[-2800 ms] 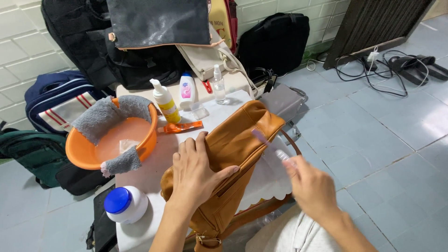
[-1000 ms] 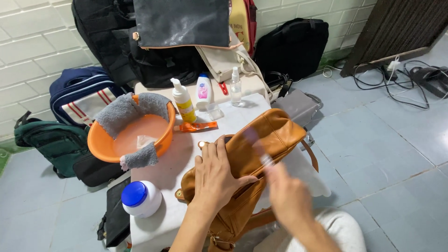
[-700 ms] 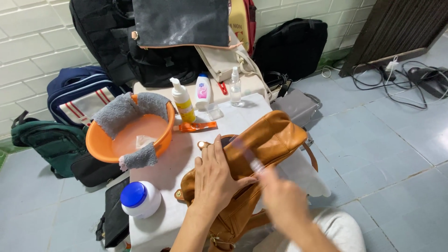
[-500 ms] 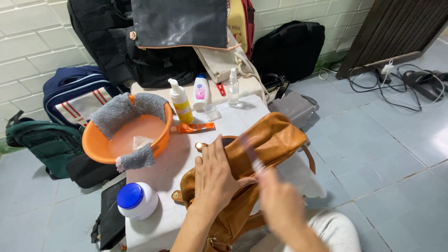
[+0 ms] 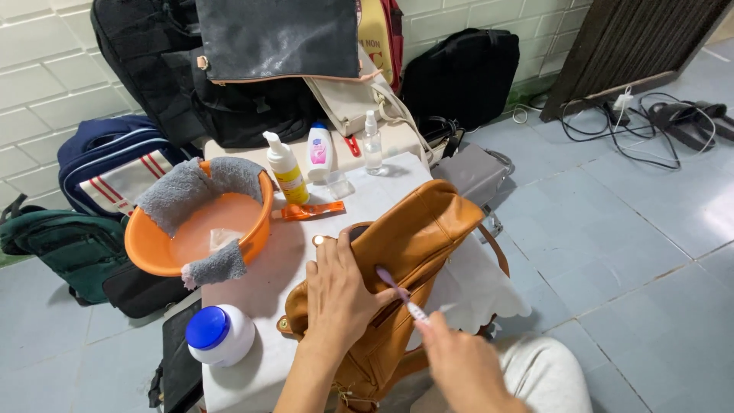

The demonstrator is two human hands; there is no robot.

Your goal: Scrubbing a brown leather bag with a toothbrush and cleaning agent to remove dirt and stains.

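Bottles stand at the table's (image 5: 252, 298) far edge — a yellow pump bottle (image 5: 285, 169), a white bottle (image 5: 319, 152) with pink label, a clear sprayer (image 5: 372, 143). Nearer, the left hand (image 5: 336, 300) presses spread fingers on the tan bag (image 5: 413, 237) lying mid-table; the right hand (image 5: 462, 367) pinches a toothbrush (image 5: 399, 293) against it. Open tiled floor (image 5: 634, 252) lies rightward.

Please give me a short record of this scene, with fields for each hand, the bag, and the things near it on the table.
left hand: pressed flat on the tan leather bag
right hand: grips a toothbrush, bristle end against the bag
bag position: lies on the white table
nearby: orange basin with grey cloths, blue-lidded white jar, three bottles
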